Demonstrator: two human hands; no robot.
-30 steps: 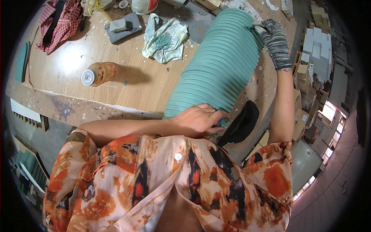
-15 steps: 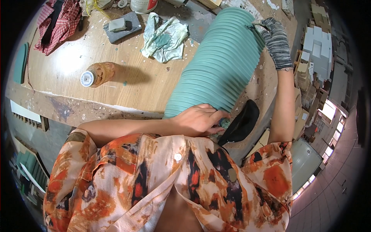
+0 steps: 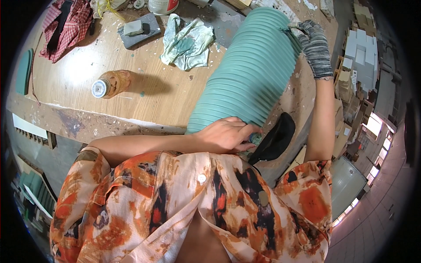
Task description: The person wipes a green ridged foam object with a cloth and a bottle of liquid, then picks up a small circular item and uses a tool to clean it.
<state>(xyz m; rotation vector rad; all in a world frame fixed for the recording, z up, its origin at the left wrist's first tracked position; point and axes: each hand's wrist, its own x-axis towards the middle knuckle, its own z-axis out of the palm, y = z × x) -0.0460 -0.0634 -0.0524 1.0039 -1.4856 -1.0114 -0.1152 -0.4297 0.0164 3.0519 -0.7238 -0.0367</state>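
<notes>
A long stack of pale green ribbed panels (image 3: 245,72), or one ribbed piece, lies slantwise across the bench. My bare left hand (image 3: 226,135) rests at its near end. The thumb and forefinger curl round a small green-smeared thing (image 3: 255,139), mostly hidden by the hand. At the far right edge of the ribbed piece is my right hand (image 3: 313,47), in a grey striped knit glove with fingertips showing. Its thumb and fingers pinch together against the edge, where a dark green smear or scrap shows; what they hold is too small to make out.
A black curved object (image 3: 276,138) lies right of my left hand. An amber jar (image 3: 118,83) with a white lid, a green-stained cloth (image 3: 186,46), a grey block (image 3: 139,33), a red checked cloth (image 3: 66,33) and a tin (image 3: 162,6) are on the wooden bench (image 3: 57,85).
The gloved right hand has shifted very slightly at the far edge of the ribbed piece. My left hand stays at the near end.
</notes>
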